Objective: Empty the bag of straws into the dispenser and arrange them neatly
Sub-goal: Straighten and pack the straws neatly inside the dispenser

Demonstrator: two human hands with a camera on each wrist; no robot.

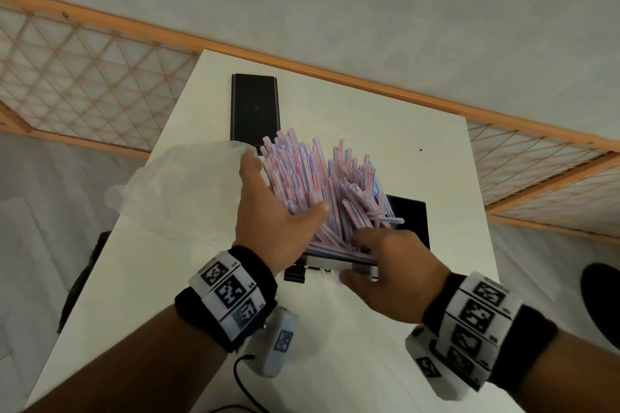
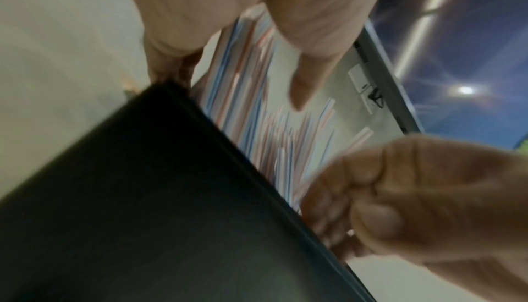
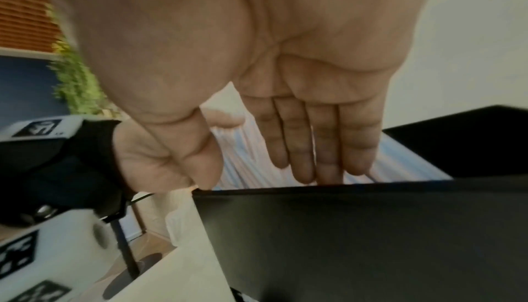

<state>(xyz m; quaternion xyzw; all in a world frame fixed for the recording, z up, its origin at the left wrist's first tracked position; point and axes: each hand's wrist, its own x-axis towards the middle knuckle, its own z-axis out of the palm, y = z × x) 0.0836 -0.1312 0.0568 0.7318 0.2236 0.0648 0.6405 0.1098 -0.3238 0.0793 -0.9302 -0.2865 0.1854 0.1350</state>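
Note:
Many pink-and-blue striped straws [image 1: 322,174] stand fanned out and uneven in a black dispenser box [image 1: 411,218] on the white table [image 1: 335,345]. My left hand [image 1: 268,198] lies flat against the left side of the bundle, thumb stretched across its front. My right hand [image 1: 382,265] reaches in at the near end. In the right wrist view its straight fingers [image 3: 323,148] touch the straws [image 3: 243,160] just above the dispenser's rim [image 3: 342,239]. The left wrist view is blurred and shows the straws [image 2: 245,103] rising behind the black wall [image 2: 143,194].
A crumpled clear plastic bag [image 1: 177,184] lies on the table to the left of my left hand. A flat black lid [image 1: 255,107] rests at the far end. Table edges drop to the floor on both sides; a dark round object [image 1: 600,295] sits at the right.

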